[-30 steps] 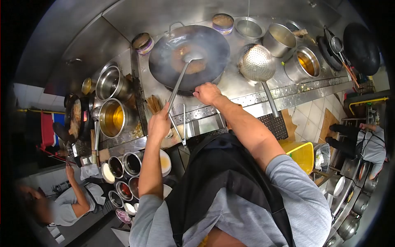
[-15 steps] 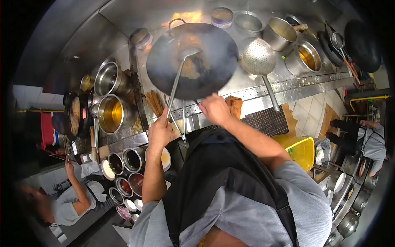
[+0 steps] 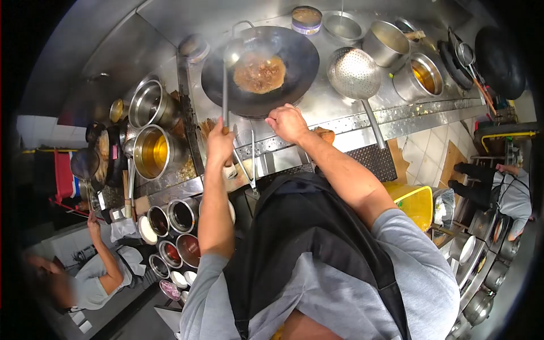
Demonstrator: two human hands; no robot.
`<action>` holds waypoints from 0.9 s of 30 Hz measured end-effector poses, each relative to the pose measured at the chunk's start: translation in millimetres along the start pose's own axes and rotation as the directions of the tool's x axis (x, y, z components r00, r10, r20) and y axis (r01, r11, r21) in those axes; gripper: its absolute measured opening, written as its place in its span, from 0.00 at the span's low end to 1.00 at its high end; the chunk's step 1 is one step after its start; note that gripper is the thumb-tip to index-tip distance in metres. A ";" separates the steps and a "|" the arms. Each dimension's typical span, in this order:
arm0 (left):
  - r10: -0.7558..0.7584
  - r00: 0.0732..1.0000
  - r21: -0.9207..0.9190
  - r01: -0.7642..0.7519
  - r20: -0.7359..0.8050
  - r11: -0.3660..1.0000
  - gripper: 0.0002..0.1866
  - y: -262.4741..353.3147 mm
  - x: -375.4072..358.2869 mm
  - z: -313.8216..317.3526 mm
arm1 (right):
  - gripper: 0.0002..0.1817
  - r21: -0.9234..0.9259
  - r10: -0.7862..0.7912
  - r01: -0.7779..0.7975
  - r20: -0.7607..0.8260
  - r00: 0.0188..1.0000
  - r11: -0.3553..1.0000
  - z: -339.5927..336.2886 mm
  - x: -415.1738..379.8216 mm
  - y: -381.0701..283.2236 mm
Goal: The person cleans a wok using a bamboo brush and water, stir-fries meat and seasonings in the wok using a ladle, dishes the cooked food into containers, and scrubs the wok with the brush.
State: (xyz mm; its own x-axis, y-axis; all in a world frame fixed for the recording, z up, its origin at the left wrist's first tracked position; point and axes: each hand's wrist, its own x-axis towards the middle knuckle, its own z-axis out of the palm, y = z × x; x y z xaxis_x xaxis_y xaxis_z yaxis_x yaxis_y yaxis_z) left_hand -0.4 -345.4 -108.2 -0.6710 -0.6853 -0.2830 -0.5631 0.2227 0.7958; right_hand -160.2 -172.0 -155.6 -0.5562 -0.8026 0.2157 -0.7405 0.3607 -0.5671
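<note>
In the head view, your left hand (image 3: 219,143) is wrapping tightly round the ladle (image 3: 225,85), whose bowl is sitting at the wok's (image 3: 303,65) far left. Your right hand (image 3: 288,123) is clenching the wok's near side, while food (image 3: 260,73) is lying inside, around the middle.

A grey steel wall (image 3: 187,22) stands at the back, with pale tiled floor (image 3: 423,156) rightward.

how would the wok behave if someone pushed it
The wok may rock or tip, given its rounded bowl shape. Its broad, dark metal-looking body suggests it's stiff and fairly heavy. The saucy brown food pooled inside could slosh.
</note>
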 end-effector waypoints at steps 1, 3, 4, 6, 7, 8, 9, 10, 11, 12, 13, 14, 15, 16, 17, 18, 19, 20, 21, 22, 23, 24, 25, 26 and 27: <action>-0.007 1.000 -0.031 0.007 0.011 0.999 0.34 3.2 3.9 13.3 | 0.11 0.007 0.022 -0.022 0.029 0.999 1.000 -0.3 2.3 2.2; 0.000 0.993 -0.066 0.008 0.121 0.998 0.35 3.7 6.1 18.9 | 0.11 0.009 0.040 -0.040 0.062 0.997 0.999 2.5 8.0 8.4; -0.001 0.993 -0.070 0.009 0.118 0.998 0.35 1.5 4.8 14.8 | 0.11 0.001 0.044 -0.044 0.056 0.997 0.999 5.1 12.2 11.0; 0.006 0.970 -0.041 0.004 0.242 0.999 0.35 3.7 -2.6 -3.0 | 0.12 -0.006 0.053 -0.053 0.042 0.998 0.999 9.6 17.1 17.3; 0.011 0.969 -0.036 -0.002 0.247 0.999 0.35 0.9 -2.6 -5.7 | 0.12 0.000 0.062 -0.062 0.078 0.995 0.998 11.3 18.3 20.5; 0.013 0.978 -0.022 -0.009 0.209 1.000 0.35 1.9 -5.2 -7.1 | 0.13 0.005 0.074 -0.075 0.115 0.991 0.997 10.6 18.1 21.2; 0.015 0.985 -0.009 -0.014 0.170 1.000 0.35 3.1 -6.6 -7.4 | 0.13 0.006 0.082 -0.083 0.111 0.990 0.997 10.3 17.6 21.7; 0.020 0.992 0.085 -0.030 0.122 0.996 0.35 4.8 -6.3 -6.1 | 0.13 0.002 0.087 -0.088 0.113 0.990 0.996 10.0 18.0 22.2; 0.021 0.992 0.085 -0.032 0.125 0.996 0.35 1.5 -2.9 -0.7 | 0.13 -0.001 0.089 -0.090 0.116 0.989 0.996 9.2 18.5 21.5; 0.037 0.998 0.246 -0.050 0.058 0.968 0.35 -3.6 2.1 5.8 | 0.13 -0.001 0.091 -0.091 0.115 0.989 0.996 8.6 18.5 20.1; 0.066 0.998 0.400 -0.059 -0.005 0.915 0.35 -7.4 6.3 11.1 | 0.12 0.001 0.113 -0.114 0.151 0.982 0.993 7.6 19.0 18.7; -0.074 0.997 0.343 0.058 0.034 0.937 0.35 19.9 -5.3 6.8 | 0.11 0.000 0.133 -0.136 0.183 0.974 0.991 5.5 20.5 18.3; -0.067 0.997 0.340 0.052 0.034 0.939 0.35 16.4 -7.1 5.6 | 0.11 -0.004 0.133 -0.134 0.177 0.975 0.991 8.3 20.2 20.7; -0.018 0.999 0.260 0.007 0.043 0.966 0.35 7.0 -8.4 5.7 | 0.10 0.073 0.071 -0.072 0.024 0.997 0.995 12.7 15.9 21.6; 0.033 0.998 0.180 -0.042 0.053 0.983 0.36 -5.1 -9.4 8.2 | 0.12 0.138 0.022 -0.003 -0.137 0.990 0.990 15.6 9.3 20.5; 0.241 0.970 0.205 -0.231 -0.022 0.951 0.35 -27.7 -6.9 18.9 | 0.18 0.107 0.026 0.006 -0.292 0.956 0.994 -3.4 -1.2 -0.3; 0.013 1.000 -0.107 -0.010 0.027 0.994 0.29 -15.5 -17.5 26.2 | 0.18 0.183 0.097 -0.040 -0.313 0.945 0.982 -12.5 -16.6 -9.8; 0.020 0.998 -0.239 -0.005 0.062 0.971 0.26 0.5 -25.2 34.6 | 0.19 0.257 0.166 -0.082 -0.325 0.931 0.963 -21.5 -34.4 -15.9; 0.023 0.995 -0.369 0.014 0.094 0.929 0.23 17.7 -34.3 41.7 | 0.18 0.557 0.472 -0.446 0.107 0.875 0.700 -35.3 -49.9 -26.7; -0.045 0.972 -0.402 0.138 0.231 0.905 0.20 37.5 -44.4 43.3 | 0.17 0.761 0.366 -0.491 0.352 0.861 0.425 -40.8 -65.6 -24.2; 0.170 0.967 -0.505 -0.052 0.190 0.861 0.22 29.5 -38.1 67.8 | 0.18 0.721 0.240 -0.676 0.637 0.733 0.150 -59.3 -75.6 -27.1; 0.150 0.944 -0.500 0.017 0.293 0.866 0.20 51.3 -45.9 76.9 | 0.18 0.774 0.099 -0.628 0.621 0.778 0.080 -54.4 -87.0 -19.8; 0.135 0.912 -0.489 0.080 0.388 0.869 0.19 74.5 -52.4 85.7 | 0.18 0.816 -0.044 -0.578 0.578 0.815 0.006 -50.1 -94.4 -11.4; 0.259 0.869 -0.549 0.017 0.422 0.836 0.20 74.2 -49.2 106.1 | 0.19 0.783 -0.062 -0.590 0.590 0.805 -0.198 -72.1 -92.1 -18.2; 0.379 0.813 -0.608 -0.039 0.443 0.793 0.21 82.7 -47.0 119.9 | 0.19 0.804 0.057 -0.480 0.530 0.846 -0.352 -80.9 -87.6 -14.5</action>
State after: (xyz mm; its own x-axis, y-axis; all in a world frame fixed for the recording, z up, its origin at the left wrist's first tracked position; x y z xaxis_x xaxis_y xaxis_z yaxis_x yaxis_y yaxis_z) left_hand -73.3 -211.7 -93.3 -0.9722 -0.1656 -0.1654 -0.1273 -0.2187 0.9675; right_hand -131.3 -68.5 -102.0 -0.3125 -0.9103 -0.2716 0.8308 -0.1233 -0.5427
